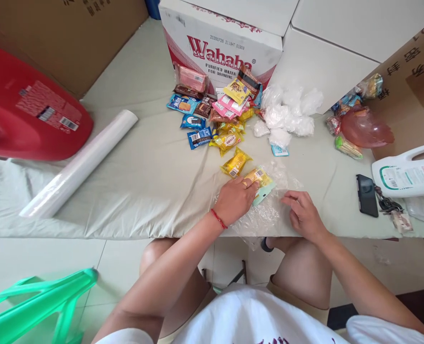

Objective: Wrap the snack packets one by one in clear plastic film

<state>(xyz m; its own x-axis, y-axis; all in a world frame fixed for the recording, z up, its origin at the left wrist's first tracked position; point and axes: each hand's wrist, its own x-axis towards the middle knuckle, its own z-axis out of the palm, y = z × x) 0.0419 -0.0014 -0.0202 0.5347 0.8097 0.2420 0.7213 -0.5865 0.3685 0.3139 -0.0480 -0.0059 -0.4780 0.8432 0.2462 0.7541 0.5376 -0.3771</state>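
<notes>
My left hand (235,200), with a red cord bracelet and a ring, has its fingers pressed together over a yellow and pale green snack packet (264,184). Under the packet lies a crumpled sheet of clear plastic wrap (265,217), partly hanging over the table's front edge. At the right side of this sheet, my right hand (305,212) pinches the film between thumb and fingers. Just above my left hand is a yellow wrapped snack (236,162). More packets, among them a dark blue one (199,137), form a pile (229,102) farther back.
White plastic-wrapped bundles (287,110) sit right of the pile, before a Wahaha carton (219,43). A film roll (79,165) and red jug (36,105) lie left. Rightward are a pink bowl (367,129), phone (367,196) and white bottle (408,169). A green stool (43,306) stands below.
</notes>
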